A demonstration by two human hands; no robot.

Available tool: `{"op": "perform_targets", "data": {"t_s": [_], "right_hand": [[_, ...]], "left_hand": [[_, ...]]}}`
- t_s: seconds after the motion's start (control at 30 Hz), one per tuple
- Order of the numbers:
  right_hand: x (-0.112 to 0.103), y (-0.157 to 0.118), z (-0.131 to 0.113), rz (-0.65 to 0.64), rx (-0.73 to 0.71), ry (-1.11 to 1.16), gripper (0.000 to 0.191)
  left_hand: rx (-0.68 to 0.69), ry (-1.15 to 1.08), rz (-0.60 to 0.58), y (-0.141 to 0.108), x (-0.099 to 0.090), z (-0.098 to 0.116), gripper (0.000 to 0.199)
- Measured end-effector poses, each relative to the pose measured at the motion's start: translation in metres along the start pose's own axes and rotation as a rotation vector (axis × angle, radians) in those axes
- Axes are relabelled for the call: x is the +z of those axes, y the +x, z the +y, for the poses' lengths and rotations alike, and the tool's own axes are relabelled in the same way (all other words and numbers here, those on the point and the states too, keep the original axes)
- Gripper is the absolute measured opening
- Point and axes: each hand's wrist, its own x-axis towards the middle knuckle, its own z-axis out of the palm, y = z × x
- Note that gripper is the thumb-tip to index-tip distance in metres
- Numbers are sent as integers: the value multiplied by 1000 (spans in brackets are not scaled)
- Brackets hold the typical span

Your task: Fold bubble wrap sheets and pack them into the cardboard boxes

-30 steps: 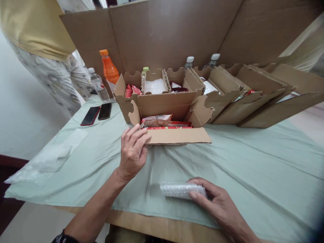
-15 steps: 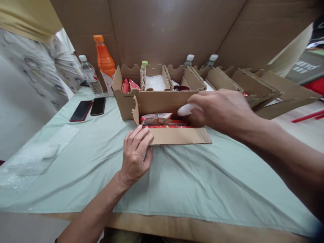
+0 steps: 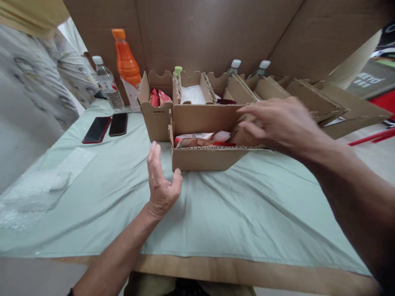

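A small cardboard box [image 3: 203, 159] stands in front of me with its front wall upright. Inside lie red packets [image 3: 200, 142] and a whitish, wrapped item [image 3: 221, 136]. My left hand [image 3: 164, 181] is just off the box's left front corner, fingers raised and thumb spread, holding nothing. At the right end of the box, my right hand [image 3: 274, 121] has its fingers curled over the side flap, with the thumb in front. Motion blurs this hand, and it hides most of that flap.
Behind stands a row of open cardboard boxes [image 3: 159, 123], some with packets or bubble wrap [image 3: 193, 94]. Bottles, including an orange one [image 3: 127, 61], stand beyond. Two phones [image 3: 96, 130] and plastic wrap [image 3: 37, 189] lie left. A person's patterned clothing [image 3: 40, 70] shows at far left.
The front wall of the box has swung up from lying outward. My left hand has come off it. My right hand has let go of the whitish item, which now lies in the box.
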Motion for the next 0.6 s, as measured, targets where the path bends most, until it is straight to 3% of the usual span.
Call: {"op": "perform_targets", "data": {"t_s": [0.07, 0.13, 0.17, 0.23, 0.37, 0.47, 0.6], "right_hand": [[-11, -38, 13, 296, 170, 32, 29], [-4, -76, 24, 465, 363, 166, 28], [6, -92, 28, 446, 416, 278, 24], [37, -114, 33, 260, 448, 528, 25], [103, -118, 26, -29, 410, 887, 63], [130, -107, 14, -73, 372, 1026, 67], [145, -104, 3, 8, 390, 1015, 60]], "left_hand": [[-137, -57, -20, -1, 2, -7, 89], [-259, -120, -54, -3, 6, -13, 87], [-313, -151, -77, -4, 9, -15, 85], [-396, -212, -128, -8, 14, -18, 84], [-450, -311, -237, -12, 25, -20, 73], [-426, -318, -294, -9, 29, -21, 61], [-376, -218, -353, -1, 27, -23, 48]]}}
